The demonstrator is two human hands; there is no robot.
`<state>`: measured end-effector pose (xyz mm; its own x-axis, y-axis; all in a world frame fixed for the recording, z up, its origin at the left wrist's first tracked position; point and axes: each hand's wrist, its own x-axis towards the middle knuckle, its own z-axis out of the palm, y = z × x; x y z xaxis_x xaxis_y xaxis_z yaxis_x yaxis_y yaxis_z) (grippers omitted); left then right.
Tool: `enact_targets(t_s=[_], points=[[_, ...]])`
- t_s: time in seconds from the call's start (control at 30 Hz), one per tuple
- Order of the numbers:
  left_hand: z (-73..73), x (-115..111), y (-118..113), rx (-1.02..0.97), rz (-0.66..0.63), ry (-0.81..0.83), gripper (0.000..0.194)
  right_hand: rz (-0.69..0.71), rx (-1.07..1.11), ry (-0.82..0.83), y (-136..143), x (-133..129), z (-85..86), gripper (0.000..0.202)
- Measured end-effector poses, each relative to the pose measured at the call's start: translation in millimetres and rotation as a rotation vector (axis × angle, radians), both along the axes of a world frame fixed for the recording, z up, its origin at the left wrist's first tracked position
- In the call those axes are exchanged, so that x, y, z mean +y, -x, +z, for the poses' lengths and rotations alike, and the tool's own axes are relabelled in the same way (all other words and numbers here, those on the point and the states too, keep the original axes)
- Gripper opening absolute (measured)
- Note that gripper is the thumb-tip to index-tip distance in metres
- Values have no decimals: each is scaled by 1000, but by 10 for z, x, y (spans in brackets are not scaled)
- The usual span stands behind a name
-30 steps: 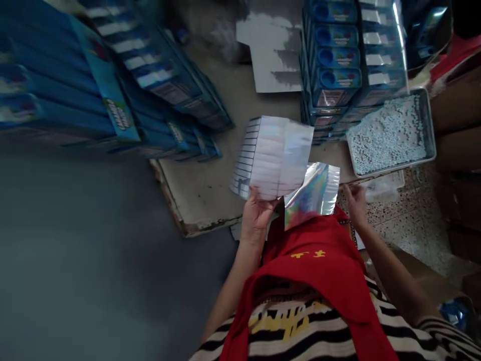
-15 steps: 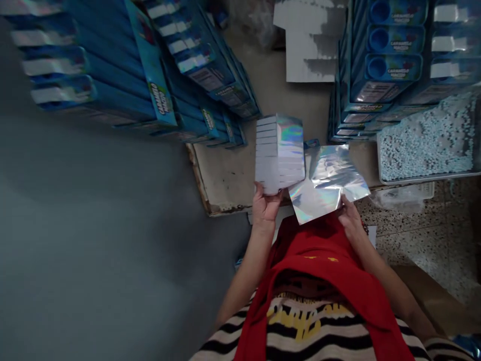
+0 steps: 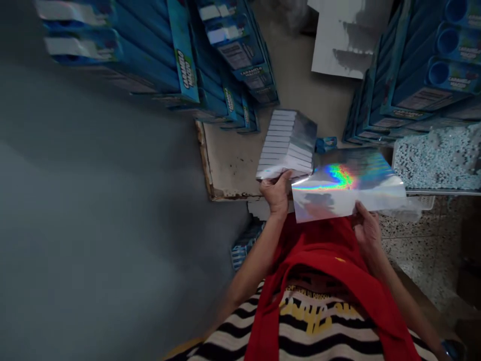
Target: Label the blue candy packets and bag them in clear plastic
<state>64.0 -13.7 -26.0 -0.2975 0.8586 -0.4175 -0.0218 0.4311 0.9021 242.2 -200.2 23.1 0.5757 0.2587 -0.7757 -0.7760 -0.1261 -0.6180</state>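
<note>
Change: since half a second before, the holographic sheet [image 3: 347, 184] had swung out flatter and wider, and the view had slid leftward, cutting off the stacks at the right.
Left hand: the left hand [image 3: 277, 191] was closed around the lower end of a stack of folded silver cartons [image 3: 288, 145], thumb on top, above the table's near edge.
Right hand: the right hand [image 3: 367, 231] pinched the sheet's lower right edge, held just off the table's near edge, over the red apron [image 3: 330, 271].
Room: bare table [image 3: 233, 160] lay between the carton stack and the near left corner; the worn edge showed chipping.
Materials: the sheet was glossy, with a rainbow glare; the tray [image 3: 443, 191] at the right held pale blue pellets [image 3: 436, 155].
Writing: blue boxes [image 3: 225, 75] piled along the left carried yellow-green lettering, too blurred to read surely.
</note>
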Motion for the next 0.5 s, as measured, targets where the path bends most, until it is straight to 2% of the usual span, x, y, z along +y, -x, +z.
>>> enact_targets(t_s=[0.13, 0.2, 0.27, 0.37, 0.5], points=[[518, -22, 277, 76, -5, -169, 24, 131, -25, 16, 36, 31, 506, 30], [800, -91, 460, 104, -30, -184, 22, 225, 21, 9, 75, 70, 635, 32], [1011, -156, 646, 107, -25, -158, 18, 331, 73, 10, 119, 151, 656, 32], [1132, -186, 910, 69, 98, -160, 22, 514, 92, 12, 197, 379, 573, 28], [1095, -164, 1237, -132, 348, -178, 58, 725, -46, -44, 309, 782, 445, 29]])
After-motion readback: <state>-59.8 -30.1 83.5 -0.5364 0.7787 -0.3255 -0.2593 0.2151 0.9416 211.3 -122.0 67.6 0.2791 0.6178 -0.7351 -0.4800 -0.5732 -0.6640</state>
